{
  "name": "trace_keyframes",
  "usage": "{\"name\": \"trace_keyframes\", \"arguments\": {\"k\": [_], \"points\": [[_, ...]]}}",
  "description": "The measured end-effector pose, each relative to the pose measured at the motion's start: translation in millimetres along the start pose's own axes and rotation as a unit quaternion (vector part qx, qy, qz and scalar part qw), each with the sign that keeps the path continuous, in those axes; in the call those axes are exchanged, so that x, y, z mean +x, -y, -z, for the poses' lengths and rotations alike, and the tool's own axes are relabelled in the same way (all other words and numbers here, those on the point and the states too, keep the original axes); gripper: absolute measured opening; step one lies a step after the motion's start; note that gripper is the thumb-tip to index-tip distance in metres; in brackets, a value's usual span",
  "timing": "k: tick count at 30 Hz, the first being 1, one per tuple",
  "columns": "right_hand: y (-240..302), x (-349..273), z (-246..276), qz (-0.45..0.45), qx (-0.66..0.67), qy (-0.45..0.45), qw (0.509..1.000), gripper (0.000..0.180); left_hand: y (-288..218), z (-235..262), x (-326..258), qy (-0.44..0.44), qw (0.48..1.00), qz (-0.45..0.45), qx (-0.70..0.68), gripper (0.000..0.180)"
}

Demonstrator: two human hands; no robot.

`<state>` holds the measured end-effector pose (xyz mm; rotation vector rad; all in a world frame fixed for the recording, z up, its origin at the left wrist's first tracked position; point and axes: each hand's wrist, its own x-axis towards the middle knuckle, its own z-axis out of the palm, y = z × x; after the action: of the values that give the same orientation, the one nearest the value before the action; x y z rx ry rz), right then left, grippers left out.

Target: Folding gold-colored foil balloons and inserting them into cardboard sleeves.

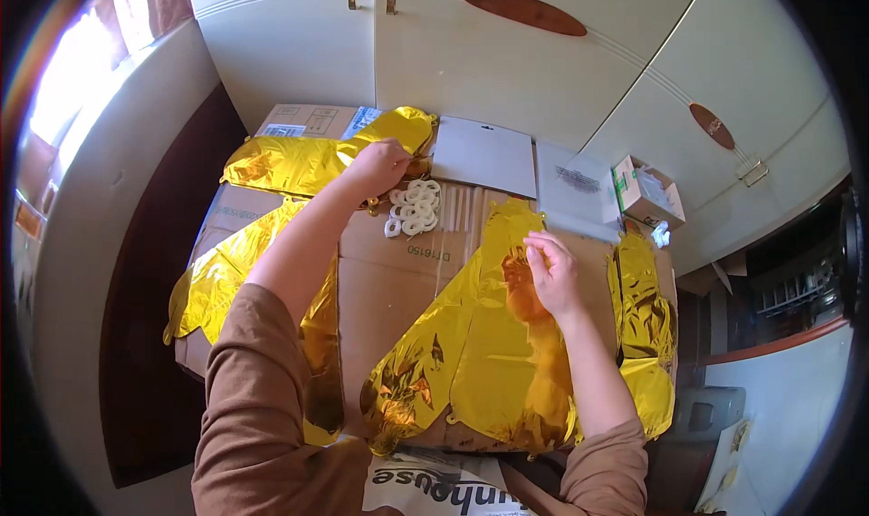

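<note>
Gold foil balloons (493, 344), all flat and uninflated, are lying across a cardboard box (398, 281) serving as the surface. Right hand (552, 272) fingers are pinching the top edge of the middle balloon. Left hand (378, 167) fingers are curling down on the far balloon (308, 158), grasp unclear. White plastic rings (415, 208) and clear straws (457, 208) are sitting untouched between the hands; inflating looks not yet begun. Balloons are overhanging the box's left and right edges. White cabinet doors (507, 72) are crowding the far side; little open room.
</note>
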<state>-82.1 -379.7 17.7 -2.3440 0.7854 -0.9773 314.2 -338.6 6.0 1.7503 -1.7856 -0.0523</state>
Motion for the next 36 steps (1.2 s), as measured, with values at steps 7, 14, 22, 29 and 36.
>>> {"name": "trace_keyframes", "arguments": {"k": [7,14,22,29,36], "points": [[42,58,-16,0.098,-0.024,0.009,0.995,0.012,-18,17,4,-0.007,0.94,0.294,-0.172,0.023],[45,125,-79,0.04,-0.053,0.171,0.983,0.024,-3,5,-7,-0.116,0.985,0.114,-0.062,0.021],[33,155,-135,0.028,-0.154,0.215,0.964,0.033,-13,11,-11,0.029,0.991,-0.123,0.054,0.023],[30,140,-140,0.07,-0.149,0.196,0.967,0.044,2,-3,-3,0.062,0.986,-0.084,0.13,0.011],[26,140,-138,0.097,-0.098,0.115,0.984,0.039,-11,9,5,-0.018,0.971,0.209,-0.118,0.028]]}}
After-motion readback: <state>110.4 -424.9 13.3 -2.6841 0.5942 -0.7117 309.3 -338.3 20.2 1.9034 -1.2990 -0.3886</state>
